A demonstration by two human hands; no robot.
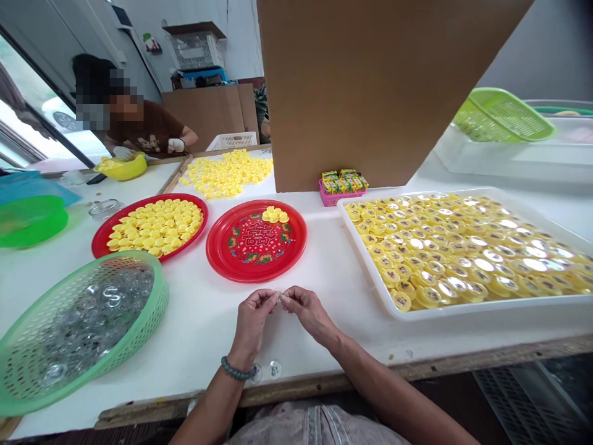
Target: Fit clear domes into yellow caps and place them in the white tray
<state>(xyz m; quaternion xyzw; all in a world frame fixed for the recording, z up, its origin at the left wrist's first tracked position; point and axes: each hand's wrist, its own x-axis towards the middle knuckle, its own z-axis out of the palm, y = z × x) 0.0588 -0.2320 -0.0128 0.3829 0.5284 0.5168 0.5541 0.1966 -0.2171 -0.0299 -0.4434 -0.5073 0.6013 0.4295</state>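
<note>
My left hand [254, 315] and my right hand [306, 309] meet fingertip to fingertip over the white table, both closed in a pinch. Whatever lies between the fingertips is too small and too covered to make out. Two clear round discs with dark prints lie near the table's front edge; one clear disc [274, 369] is in plain sight, the other sits partly behind my left wrist. Just beyond my hands stands a red patterned tray [222, 259] with several yellow round pieces [275, 215] at its far right.
At left are a green basket [160, 303] of clear discs and a red tray [98, 242] heaped with yellow pieces. A white tray [370, 281] of capped yellow pieces fills the right. Behind stand a pink basket [340, 199] and cardboard panel [361, 93]. A gloved co-worker [152, 127] sits far left.
</note>
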